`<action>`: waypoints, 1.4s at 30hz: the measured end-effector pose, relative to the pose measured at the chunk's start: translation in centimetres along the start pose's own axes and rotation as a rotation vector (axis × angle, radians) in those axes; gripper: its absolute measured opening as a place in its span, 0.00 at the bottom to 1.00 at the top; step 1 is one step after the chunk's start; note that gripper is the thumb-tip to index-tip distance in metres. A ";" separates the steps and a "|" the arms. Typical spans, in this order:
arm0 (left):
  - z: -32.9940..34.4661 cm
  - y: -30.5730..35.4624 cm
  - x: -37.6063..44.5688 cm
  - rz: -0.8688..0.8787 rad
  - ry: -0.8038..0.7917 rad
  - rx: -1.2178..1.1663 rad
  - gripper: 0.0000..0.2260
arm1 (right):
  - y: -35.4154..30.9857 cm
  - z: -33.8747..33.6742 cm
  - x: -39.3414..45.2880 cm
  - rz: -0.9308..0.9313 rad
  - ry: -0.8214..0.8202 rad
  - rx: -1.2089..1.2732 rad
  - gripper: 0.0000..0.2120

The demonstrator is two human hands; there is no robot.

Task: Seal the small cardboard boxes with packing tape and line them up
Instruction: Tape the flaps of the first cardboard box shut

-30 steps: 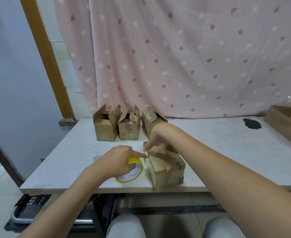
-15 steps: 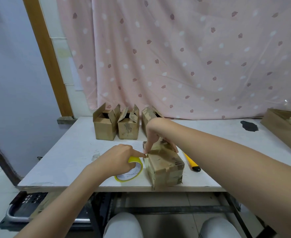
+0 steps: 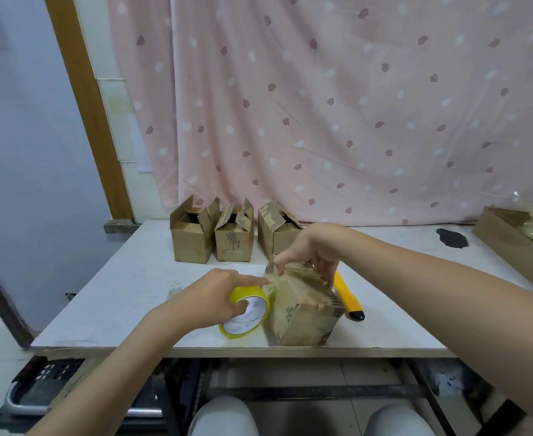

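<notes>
A small cardboard box (image 3: 303,309) lies near the table's front edge, its top flaps folded down. My left hand (image 3: 210,297) grips a yellow roll of packing tape (image 3: 246,313) right beside the box's left side. A strip of clear tape runs from the roll up to the box's top corner. My right hand (image 3: 311,253) rests on top of the box and pinches the tape's end at that corner. Three more small boxes stand in a row at the back with flaps up: one (image 3: 191,239), a second (image 3: 233,240) and a third (image 3: 274,234).
A yellow utility knife (image 3: 348,297) lies on the white table (image 3: 117,291) just right of the box. A large cardboard carton (image 3: 513,243) sits at the far right, a black patch (image 3: 452,237) near it. A pink curtain hangs behind.
My right hand has slid back along the box top and now pinches the tape end at the corner. The yellow knife has come into sight. The left hand stays on the roll.
</notes>
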State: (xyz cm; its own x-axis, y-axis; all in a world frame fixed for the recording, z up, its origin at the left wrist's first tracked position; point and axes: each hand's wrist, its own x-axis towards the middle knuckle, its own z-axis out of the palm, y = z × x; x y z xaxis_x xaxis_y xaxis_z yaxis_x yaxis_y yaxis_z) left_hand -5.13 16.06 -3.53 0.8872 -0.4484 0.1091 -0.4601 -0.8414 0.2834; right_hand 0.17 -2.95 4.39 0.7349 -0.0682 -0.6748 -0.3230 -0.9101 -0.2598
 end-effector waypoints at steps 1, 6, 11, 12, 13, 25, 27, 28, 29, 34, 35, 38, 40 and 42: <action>-0.3 0.1 -0.1 0.008 0.025 -0.009 0.24 | 0.7 -0.3 0.4 -0.009 -0.012 0.068 0.48; -2.0 -0.2 0.2 0.067 0.068 -0.031 0.24 | 3.7 -1.3 1.3 -0.064 -0.068 0.275 0.45; -2.9 0.2 0.8 0.061 0.017 -0.016 0.27 | 4.6 -1.2 0.8 -0.116 -0.047 0.334 0.35; -3.0 0.2 0.8 0.059 0.009 -0.013 0.27 | 4.6 -1.1 0.9 -0.123 -0.044 0.342 0.33; -3.1 0.2 0.8 0.056 0.003 -0.012 0.27 | 4.7 -1.0 1.0 -0.129 -0.046 0.348 0.31; -3.7 -1.4 -0.8 0.035 0.013 -0.052 0.28 | 6.3 -1.3 3.1 -0.200 -0.136 0.462 0.39; -3.6 -1.6 -0.6 0.023 -0.019 -0.057 0.28 | 6.4 -1.2 3.3 -0.216 -0.153 0.486 0.39; -3.5 -1.7 -0.6 0.021 -0.036 -0.062 0.29 | 6.5 -1.1 3.4 -0.221 -0.163 0.496 0.39; -3.4 -1.7 -0.5 0.028 -0.046 -0.067 0.29 | 6.6 -1.1 3.5 -0.225 -0.173 0.506 0.39; -2.2 -1.2 0.4 0.033 -0.077 -0.069 0.28 | 7.4 -1.4 3.6 -0.241 -0.188 0.520 0.36; -1.8 -1.1 0.6 0.035 -0.088 -0.071 0.28 | 7.5 -1.4 3.6 -0.246 -0.183 0.518 0.35; -0.7 -0.7 1.0 0.040 -0.098 -0.070 0.28 | 7.8 -1.6 3.4 -0.249 -0.153 0.484 0.29; -0.2 -0.7 1.2 0.051 -0.074 -0.074 0.29 | 8.1 -1.9 3.1 -0.249 -0.136 0.459 0.24; 0.3 -0.1 1.5 0.080 -0.055 -0.074 0.29 | 8.5 -2.3 2.6 -0.261 -0.097 0.455 0.20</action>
State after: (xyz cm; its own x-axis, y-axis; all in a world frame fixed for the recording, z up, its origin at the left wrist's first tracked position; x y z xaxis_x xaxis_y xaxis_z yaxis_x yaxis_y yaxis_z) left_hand -3.75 15.39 -3.70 0.8437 -0.5305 0.0822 -0.5234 -0.7787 0.3459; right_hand 0.74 -11.79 2.01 0.7739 0.1948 -0.6026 -0.3783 -0.6208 -0.6867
